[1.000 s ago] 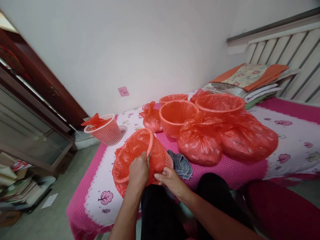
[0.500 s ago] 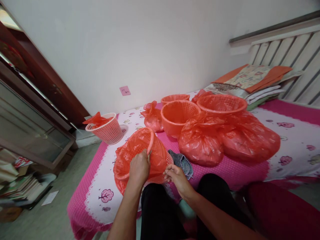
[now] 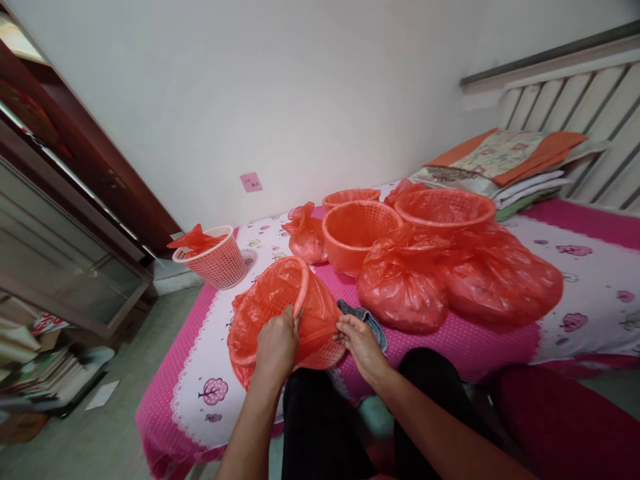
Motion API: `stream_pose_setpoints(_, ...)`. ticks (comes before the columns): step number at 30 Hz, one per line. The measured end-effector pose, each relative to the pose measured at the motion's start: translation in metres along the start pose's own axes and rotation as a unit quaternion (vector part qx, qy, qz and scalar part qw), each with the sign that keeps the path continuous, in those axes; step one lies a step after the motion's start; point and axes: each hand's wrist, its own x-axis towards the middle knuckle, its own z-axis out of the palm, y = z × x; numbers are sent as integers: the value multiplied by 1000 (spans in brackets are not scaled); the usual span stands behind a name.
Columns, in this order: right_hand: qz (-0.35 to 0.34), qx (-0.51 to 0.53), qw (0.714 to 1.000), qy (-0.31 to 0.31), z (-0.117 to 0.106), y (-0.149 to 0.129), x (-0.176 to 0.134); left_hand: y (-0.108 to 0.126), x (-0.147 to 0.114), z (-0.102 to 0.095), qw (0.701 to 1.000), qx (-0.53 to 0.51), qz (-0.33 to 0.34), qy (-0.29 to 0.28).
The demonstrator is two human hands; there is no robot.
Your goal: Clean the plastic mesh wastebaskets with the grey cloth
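Pink-and-white bedspread (image 3: 200,360) lies beneath the held basket (image 3: 304,285), beside a pale wall (image 3: 320,100).

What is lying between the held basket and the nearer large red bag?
In the head view, a blue-grey cloth lies between the basket and the bag.

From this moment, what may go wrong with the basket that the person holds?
The thin red bag might tear or slip where the right hand pinches its edge. Also, the basket leans to one side, so it might tip if the left hand loosens its grip on the rim.
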Motion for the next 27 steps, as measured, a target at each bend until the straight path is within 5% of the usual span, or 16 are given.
stream_pose_setpoints(6,53,32,998,-27,-1,-7,-5,-15,-19,6,1000,-9,-1,-21)
stream_pose_setpoints(13,19,2,997,-72,11,2,-5,-28,-40,13,999,-4,7,-40)
stream_pose_setpoints(23,-54,-14,998,28,-17,-13,17,-60,-68,45,986,-82,127,72)
stream_pose_setpoints(27,-26,5,999,26,-22,-25,18,-64,-73,54,978,-83,149,118)
